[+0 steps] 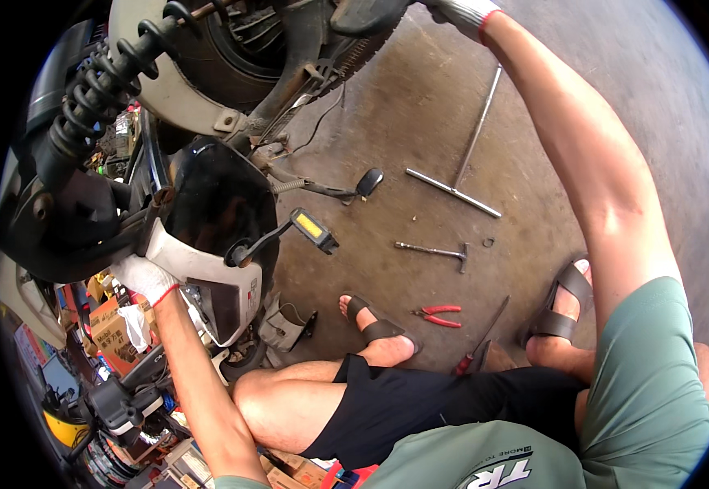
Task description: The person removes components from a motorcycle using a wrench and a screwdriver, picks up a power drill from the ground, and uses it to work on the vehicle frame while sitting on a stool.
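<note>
My left hand point(147, 279), in a white knit glove with a red cuff, is against the lower end of a white and grey body panel point(236, 277) of a motorbike. Its fingers are hidden by the panel and a black frame tube. At the top edge my right hand point(466, 15), gloved the same way, reaches beside a black motorbike part point(368, 15); its fingers are mostly cut off there. A black coil spring shock absorber point(102, 98) slants across the upper left, near a wheel point(236, 61).
On the concrete floor lie a long T-handle wrench point(455, 190), a smaller T-handle wrench point(432, 250), red-handled pliers point(440, 315), a screwdriver point(485, 334) and a small ring point(489, 242). A work light point(312, 228) juts from the motorbike. Cardboard boxes point(116, 336) stand at lower left.
</note>
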A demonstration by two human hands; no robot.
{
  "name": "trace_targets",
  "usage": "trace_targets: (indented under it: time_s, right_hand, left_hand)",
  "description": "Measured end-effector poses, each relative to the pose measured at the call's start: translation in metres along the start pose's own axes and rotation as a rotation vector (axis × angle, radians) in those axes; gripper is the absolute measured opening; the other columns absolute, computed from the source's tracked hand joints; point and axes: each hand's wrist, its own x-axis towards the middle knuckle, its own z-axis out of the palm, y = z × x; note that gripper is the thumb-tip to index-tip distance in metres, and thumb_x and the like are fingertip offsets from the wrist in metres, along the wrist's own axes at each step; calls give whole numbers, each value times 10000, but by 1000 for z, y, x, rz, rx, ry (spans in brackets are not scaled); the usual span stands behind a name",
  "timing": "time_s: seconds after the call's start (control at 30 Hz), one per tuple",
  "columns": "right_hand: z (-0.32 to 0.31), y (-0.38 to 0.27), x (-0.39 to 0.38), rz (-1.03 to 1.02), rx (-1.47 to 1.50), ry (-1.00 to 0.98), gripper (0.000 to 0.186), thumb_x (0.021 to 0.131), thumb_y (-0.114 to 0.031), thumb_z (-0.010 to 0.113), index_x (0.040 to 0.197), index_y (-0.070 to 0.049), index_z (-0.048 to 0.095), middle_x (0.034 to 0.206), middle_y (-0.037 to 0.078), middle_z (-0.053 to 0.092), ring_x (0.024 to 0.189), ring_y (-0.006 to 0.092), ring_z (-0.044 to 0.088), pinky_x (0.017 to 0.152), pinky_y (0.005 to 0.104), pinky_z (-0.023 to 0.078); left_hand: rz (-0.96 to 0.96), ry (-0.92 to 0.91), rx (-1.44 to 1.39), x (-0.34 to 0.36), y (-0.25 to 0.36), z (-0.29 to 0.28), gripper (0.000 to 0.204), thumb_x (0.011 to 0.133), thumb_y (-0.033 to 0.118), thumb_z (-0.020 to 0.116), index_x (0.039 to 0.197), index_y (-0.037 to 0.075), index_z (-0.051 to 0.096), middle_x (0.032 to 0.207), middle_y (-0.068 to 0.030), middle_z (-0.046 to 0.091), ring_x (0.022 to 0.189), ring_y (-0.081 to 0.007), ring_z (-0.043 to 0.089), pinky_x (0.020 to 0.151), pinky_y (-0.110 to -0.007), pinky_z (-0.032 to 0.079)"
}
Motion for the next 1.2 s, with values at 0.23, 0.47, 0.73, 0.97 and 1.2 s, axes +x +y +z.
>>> trace_targets:
  time_s: [0.23, 0.47, 0.73, 0.97, 1.2]
  right_hand:
    - [53, 42, -47, 192, 276, -211, 170, 827, -145, 643, 979, -77, 679, 860, -29, 657, 579, 58, 424, 511, 226, 363]
    - [109, 32, -52, 123, 443, 81, 222, 898, -224, 633, 994, -25, 651, 696, -7, 537, 548, 72, 426, 493, 243, 334]
    - [134, 43, -71, 170, 580, 138, 299, 903, -246, 617, 1033, 23, 630, 731, 21, 579, 553, 102, 491, 500, 267, 408]
    - [197, 31, -100, 221, 969, -40, 122, 910, -102, 578, 989, -14, 608, 746, 5, 558, 549, 86, 470, 491, 252, 387]
    - [223, 25, -99, 228, 781, 197, 98, 953, -106, 524, 980, -14, 545, 701, 25, 489, 530, 110, 436, 490, 277, 372]
  left_hand:
    - [107, 56, 211, -7, 8, 9, 335, 925, 109, 401, 1089, -120, 582, 1076, -213, 639, 964, -293, 645, 901, -370, 526]
    - [132, 136, 54, -8, 4, 9, 344, 901, 89, 407, 1159, -96, 538, 1101, -219, 617, 971, -309, 641, 892, -401, 536]
    - [101, 28, 121, -14, 11, 15, 335, 943, 111, 425, 1157, -126, 526, 1170, -208, 598, 1029, -267, 607, 936, -376, 492]
    - [223, 185, 390, -4, -6, -13, 283, 926, 63, 415, 1131, -86, 541, 1126, -161, 610, 984, -243, 618, 909, -336, 502]
    - [86, 115, 86, -21, 15, 30, 266, 941, 80, 412, 1095, -83, 555, 1096, -154, 618, 971, -238, 620, 908, -334, 501]
